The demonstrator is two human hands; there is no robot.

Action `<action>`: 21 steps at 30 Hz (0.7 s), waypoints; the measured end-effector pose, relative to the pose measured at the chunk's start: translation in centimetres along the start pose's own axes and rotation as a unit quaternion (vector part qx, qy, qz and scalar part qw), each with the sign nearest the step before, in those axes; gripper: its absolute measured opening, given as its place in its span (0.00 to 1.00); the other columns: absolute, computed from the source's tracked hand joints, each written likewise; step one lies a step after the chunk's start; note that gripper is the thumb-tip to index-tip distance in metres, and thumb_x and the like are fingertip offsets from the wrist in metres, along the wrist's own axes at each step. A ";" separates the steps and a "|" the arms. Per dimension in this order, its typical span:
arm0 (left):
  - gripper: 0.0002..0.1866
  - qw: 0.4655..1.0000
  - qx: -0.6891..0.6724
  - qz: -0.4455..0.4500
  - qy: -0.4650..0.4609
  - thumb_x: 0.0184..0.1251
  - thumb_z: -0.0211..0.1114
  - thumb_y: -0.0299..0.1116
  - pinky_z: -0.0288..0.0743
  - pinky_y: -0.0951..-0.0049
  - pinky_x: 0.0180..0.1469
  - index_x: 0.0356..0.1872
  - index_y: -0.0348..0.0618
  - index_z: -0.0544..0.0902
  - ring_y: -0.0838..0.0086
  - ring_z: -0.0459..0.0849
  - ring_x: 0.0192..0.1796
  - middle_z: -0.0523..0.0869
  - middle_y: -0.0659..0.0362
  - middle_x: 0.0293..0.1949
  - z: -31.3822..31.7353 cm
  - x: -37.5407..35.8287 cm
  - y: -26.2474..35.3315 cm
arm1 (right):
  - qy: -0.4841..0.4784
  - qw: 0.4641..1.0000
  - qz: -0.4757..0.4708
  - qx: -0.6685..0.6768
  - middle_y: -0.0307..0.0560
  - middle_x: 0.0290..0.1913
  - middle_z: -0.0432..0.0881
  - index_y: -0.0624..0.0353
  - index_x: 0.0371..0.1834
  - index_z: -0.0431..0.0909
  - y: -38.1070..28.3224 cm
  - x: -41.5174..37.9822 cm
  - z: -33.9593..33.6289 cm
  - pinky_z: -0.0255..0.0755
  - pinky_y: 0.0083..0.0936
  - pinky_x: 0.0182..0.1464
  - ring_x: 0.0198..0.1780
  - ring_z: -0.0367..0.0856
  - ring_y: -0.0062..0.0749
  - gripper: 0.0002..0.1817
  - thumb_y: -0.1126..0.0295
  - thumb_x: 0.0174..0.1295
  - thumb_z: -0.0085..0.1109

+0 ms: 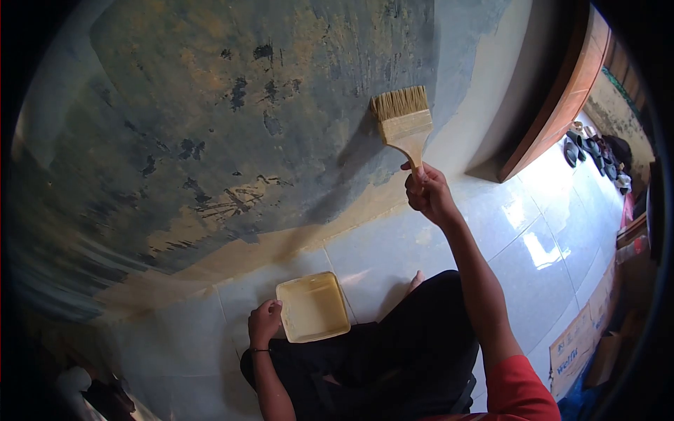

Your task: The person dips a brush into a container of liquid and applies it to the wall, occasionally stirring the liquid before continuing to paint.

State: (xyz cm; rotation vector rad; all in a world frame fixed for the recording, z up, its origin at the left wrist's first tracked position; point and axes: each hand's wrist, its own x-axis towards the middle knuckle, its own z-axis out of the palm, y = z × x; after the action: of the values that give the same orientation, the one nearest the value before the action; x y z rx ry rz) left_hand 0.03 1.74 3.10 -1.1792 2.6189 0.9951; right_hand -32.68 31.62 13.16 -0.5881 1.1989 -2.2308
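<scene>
A wide paintbrush (406, 123) with pale bristles is gripped by its handle in my right hand (430, 193), fingers wrapped round it. Its bristles point up, over the blotchy grey-green wall (295, 98), and the brush throws a shadow down to the left. My left hand (265, 321) pinches the left rim of a square yellowish tub (340, 298). Pale liquid lies inside the tub, which is beside my dark-trousered legs, above the tiled floor.
Glossy light tiles (449, 256) run along the wall's foot. To the right stands a wooden door frame (554, 98), with several shoes (597, 158) beyond it. Flattened cardboard (579, 344) lies at the lower right. My bare foot (417, 279) shows beyond my knee.
</scene>
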 end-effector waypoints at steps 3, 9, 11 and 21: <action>0.20 1.000 0.001 0.000 0.002 0.65 0.56 0.49 0.78 0.69 0.39 0.45 0.44 0.83 0.67 0.87 0.28 0.88 0.55 0.35 0.3 0.2 -0.5 | -0.008 1.000 -0.002 -0.016 0.33 0.19 0.62 0.60 0.51 0.70 -0.4 0.1 -0.4 0.49 0.14 0.15 0.13 0.55 0.14 0.18 0.56 0.70 0.48; 0.20 1.000 -0.017 -0.010 0.006 0.65 0.56 0.49 0.78 0.69 0.40 0.45 0.44 0.83 0.67 0.88 0.28 0.88 0.54 0.35 0.0 -0.7 -0.4 | 0.001 1.000 0.001 -0.006 0.33 0.19 0.62 0.60 0.50 0.71 0.2 -0.2 -0.4 0.47 0.14 0.15 0.13 0.53 0.13 0.18 0.56 0.70 0.47; 0.20 1.000 -0.021 -0.008 0.008 0.65 0.55 0.49 0.78 0.69 0.40 0.45 0.44 0.83 0.67 0.88 0.29 0.88 0.54 0.35 -0.1 -0.8 -0.2 | 0.006 1.000 0.018 -0.012 0.33 0.19 0.62 0.60 0.49 0.71 0.6 -0.7 -0.8 0.46 0.15 0.15 0.13 0.53 0.14 0.17 0.57 0.70 0.47; 0.21 1.000 -0.026 -0.004 0.010 0.65 0.55 0.50 0.78 0.69 0.41 0.46 0.44 0.82 0.67 0.88 0.29 0.88 0.54 0.35 -0.3 -1.4 -0.3 | 0.057 0.986 0.144 -0.058 0.34 0.18 0.61 0.63 0.47 0.71 2.3 -3.9 -3.7 0.46 0.16 0.13 0.11 0.52 0.14 0.15 0.61 0.71 0.46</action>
State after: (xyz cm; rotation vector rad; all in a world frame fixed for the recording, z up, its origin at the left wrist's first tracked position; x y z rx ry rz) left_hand 1.31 2.27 3.66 -1.2164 2.6162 1.0605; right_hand -31.34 35.30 8.83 -0.3110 1.3844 -1.9825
